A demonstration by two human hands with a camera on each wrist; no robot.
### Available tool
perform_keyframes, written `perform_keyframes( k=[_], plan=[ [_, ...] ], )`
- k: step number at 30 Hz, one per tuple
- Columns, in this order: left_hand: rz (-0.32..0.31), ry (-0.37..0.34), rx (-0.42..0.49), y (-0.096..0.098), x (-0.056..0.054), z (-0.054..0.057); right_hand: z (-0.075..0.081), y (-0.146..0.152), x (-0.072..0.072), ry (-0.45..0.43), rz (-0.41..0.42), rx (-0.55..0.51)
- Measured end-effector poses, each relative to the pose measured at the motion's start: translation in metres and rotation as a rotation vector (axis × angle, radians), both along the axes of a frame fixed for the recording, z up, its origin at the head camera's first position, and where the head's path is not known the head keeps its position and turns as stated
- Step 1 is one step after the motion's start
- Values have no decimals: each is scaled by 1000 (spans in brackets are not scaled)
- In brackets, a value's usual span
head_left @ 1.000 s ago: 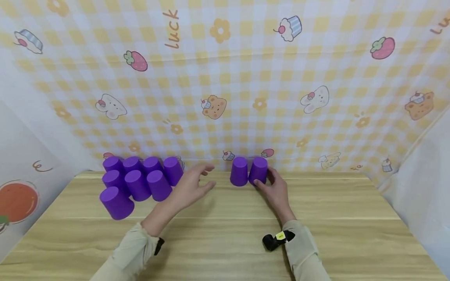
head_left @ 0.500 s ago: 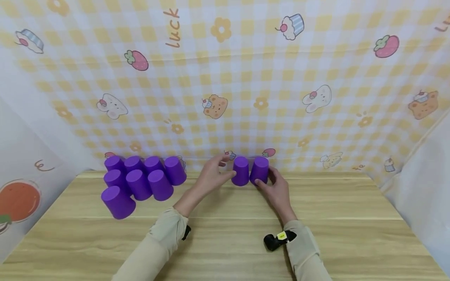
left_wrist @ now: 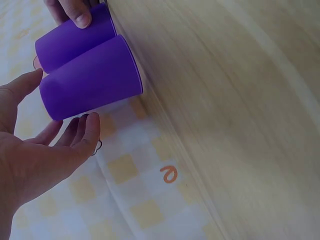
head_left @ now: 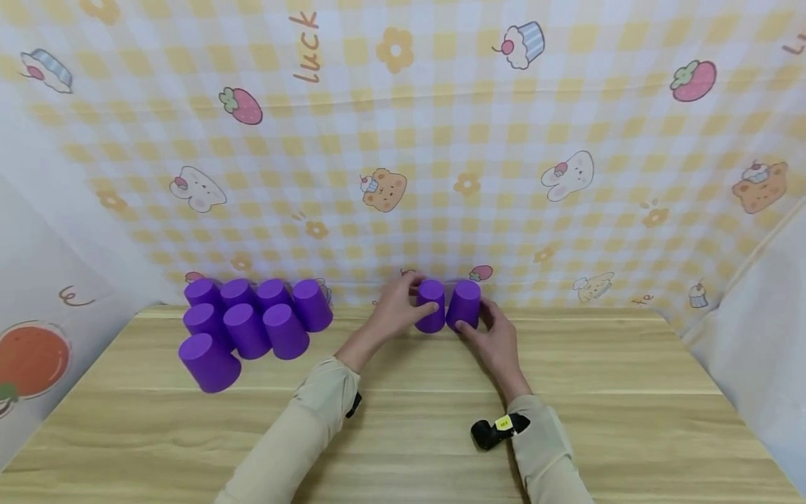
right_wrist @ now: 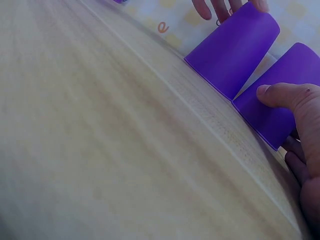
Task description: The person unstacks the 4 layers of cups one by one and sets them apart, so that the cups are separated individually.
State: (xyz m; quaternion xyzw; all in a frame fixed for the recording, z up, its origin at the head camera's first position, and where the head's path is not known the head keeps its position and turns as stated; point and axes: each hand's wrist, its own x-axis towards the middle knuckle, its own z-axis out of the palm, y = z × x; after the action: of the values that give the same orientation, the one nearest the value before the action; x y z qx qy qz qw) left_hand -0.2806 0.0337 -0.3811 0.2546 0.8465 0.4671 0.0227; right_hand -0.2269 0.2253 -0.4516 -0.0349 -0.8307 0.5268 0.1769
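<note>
Two purple cups stand upside down side by side at the table's back edge. My left hand (head_left: 393, 304) is at the left cup (head_left: 431, 297), its thumb across the front and its fingers around the far side. In the left wrist view, the thumb and one fingertip of the left hand (left_wrist: 45, 155) meet that cup (left_wrist: 92, 80) near its closed end, while other fingers curve beside it. With thumb in front and fingers behind, my right hand (head_left: 494, 339) grips the right cup (head_left: 466, 297). In the right wrist view the two cups' rims lie very close together.
Several more purple cups (head_left: 248, 332) stand inverted in rows on the left of the wooden table (head_left: 403, 434). Behind the table hangs a yellow checked cloth (head_left: 434, 238). A black wrist camera (head_left: 488, 434) sits at my right sleeve.
My left hand has moved right from beside the grouped cups to the left cup of the pair, and its thumb now crosses that cup's front. My right hand stays on its cup.
</note>
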Motion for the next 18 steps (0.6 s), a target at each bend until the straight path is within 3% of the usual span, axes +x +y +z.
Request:
perform_keyframes(
  k=[9,18],
  plan=[
    [24,-9,-12,6,-3,-2,2,-3,0,21,0,2],
    [-1,7,-19,-2,3,7,1,-1,0,22,-12,21]
  ],
)
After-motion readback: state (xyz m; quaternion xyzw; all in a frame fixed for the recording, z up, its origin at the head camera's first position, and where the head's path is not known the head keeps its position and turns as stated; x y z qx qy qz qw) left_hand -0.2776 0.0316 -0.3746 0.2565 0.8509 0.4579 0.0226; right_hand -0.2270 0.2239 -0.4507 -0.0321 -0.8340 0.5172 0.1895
